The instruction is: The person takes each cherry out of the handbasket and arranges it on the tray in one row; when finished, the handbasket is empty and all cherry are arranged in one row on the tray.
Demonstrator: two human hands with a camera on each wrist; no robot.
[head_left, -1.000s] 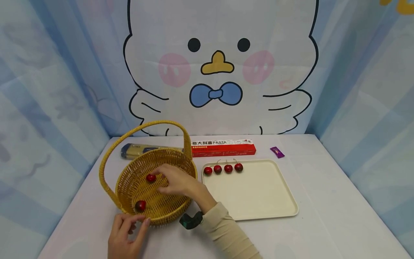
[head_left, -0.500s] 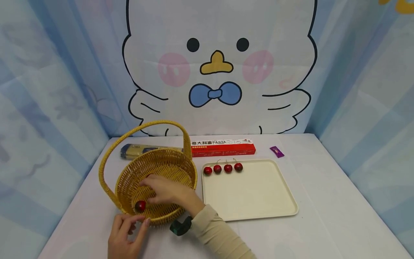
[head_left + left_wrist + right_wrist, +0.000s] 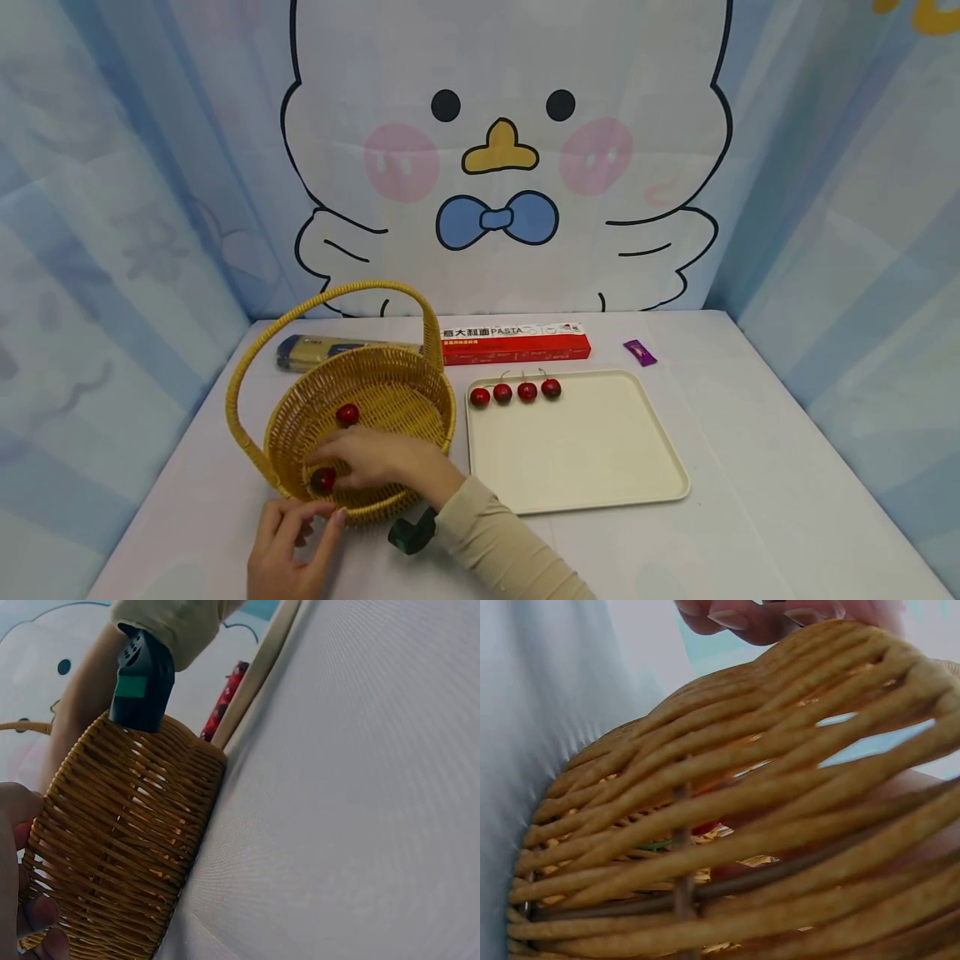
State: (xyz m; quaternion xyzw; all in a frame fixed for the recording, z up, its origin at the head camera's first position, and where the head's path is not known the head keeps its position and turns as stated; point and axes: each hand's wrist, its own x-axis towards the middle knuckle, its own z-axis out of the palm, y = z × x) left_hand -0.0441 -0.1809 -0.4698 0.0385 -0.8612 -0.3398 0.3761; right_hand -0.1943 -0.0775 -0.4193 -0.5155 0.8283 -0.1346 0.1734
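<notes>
In the head view, a yellow wicker basket [image 3: 273, 433] with a tall handle stands at the left. Two dark red cherries lie in it: one cherry [image 3: 347, 415] farther back, one cherry [image 3: 323, 480] near the front left. My right hand [image 3: 375, 458] reaches down inside, with fingers and thumb spread beside the front cherry; I see no grip on it. My left hand [image 3: 288, 542] pinches the basket's front rim between fingers and thumb. The left wrist view shows these left fingers [image 3: 39, 911] at the rim. Basket weave [image 3: 727, 780] hides most of the right hand in the right wrist view.
A cream tray [image 3: 577, 450] right of the basket bears a row of several stemmed cherries [image 3: 527, 392] along its back left. Behind stand a red pasta box [image 3: 517, 346] and a bagged pack of pasta [image 3: 307, 352]. A purple-wrapped sweet [image 3: 640, 352] lies at the back right.
My right hand has moved from above the farther cherry toward the front left of the basket, leaving that cherry in view. My left hand stays on the rim.
</notes>
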